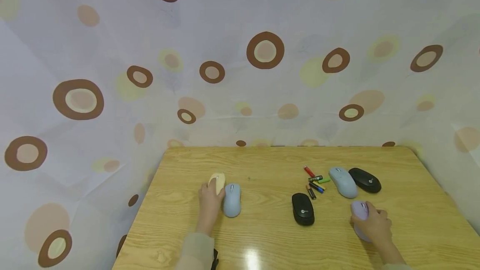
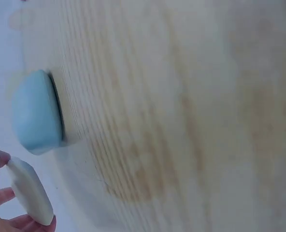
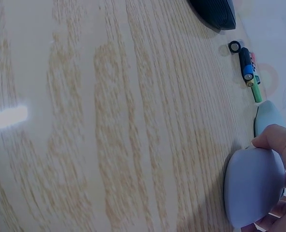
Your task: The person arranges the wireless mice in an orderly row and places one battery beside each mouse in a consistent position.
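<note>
My left hand (image 1: 211,196) grips a cream-yellow computer mouse (image 1: 218,181) on the left side of the table. In the left wrist view, thumb and fingers hold that mouse (image 2: 31,192) by its edges, tilted. Just to its right lies a light blue mouse (image 1: 232,201), untouched. At the right, my right hand (image 1: 376,223) holds a lilac mouse (image 1: 358,211) with the thumb on one side and fingers on the other. The right wrist view shows the lilac mouse (image 3: 253,186) low over the wood, its far side hidden by the fingers.
Between the hands lies a black mouse (image 1: 303,209). Behind it are several small coloured batteries (image 1: 314,178) in a loose heap. A second light blue mouse (image 1: 343,183) and another black mouse (image 1: 365,180) sit farther back. Patterned cloth (image 1: 240,95) surrounds the wooden table (image 1: 262,161).
</note>
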